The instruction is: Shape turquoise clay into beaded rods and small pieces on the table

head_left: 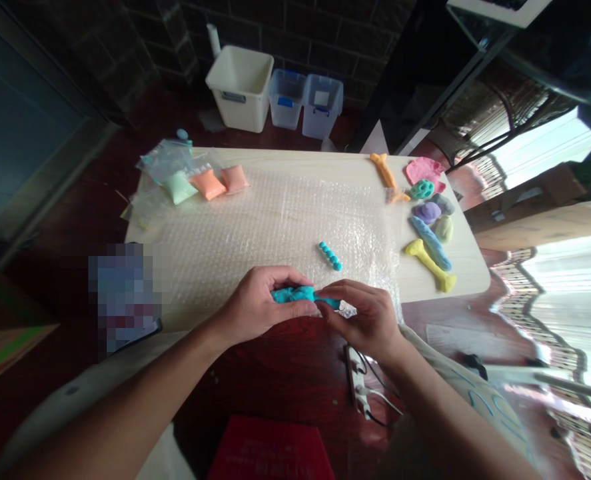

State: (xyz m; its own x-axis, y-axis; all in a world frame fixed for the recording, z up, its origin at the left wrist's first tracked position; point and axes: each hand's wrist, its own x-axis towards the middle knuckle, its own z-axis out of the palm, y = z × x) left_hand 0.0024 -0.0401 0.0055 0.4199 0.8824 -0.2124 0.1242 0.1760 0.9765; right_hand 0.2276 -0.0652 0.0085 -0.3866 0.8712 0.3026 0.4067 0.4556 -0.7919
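Near the table's front edge, a lumpy piece of turquoise modelling clay (293, 294) lies between my two hands. My left hand (258, 301) is closed round its left end, thumb below and fingers above. With thumb and fingers, my right hand (362, 310) pinches the clay's narrower right end; part of it is hidden behind those fingers. Just beyond my hands, a short row of turquoise clay balls (330, 256), joined together and growing larger towards me, rests on the bubble wrap (255, 227).
Packets of green and orange clay (208, 185) lie at the table's far left. Shaped clay pieces, among them a yellow bone (431, 265) and an orange one (388, 177), line the right side. A power strip (358, 383) with cables is below. Bins (242, 87) stand behind.
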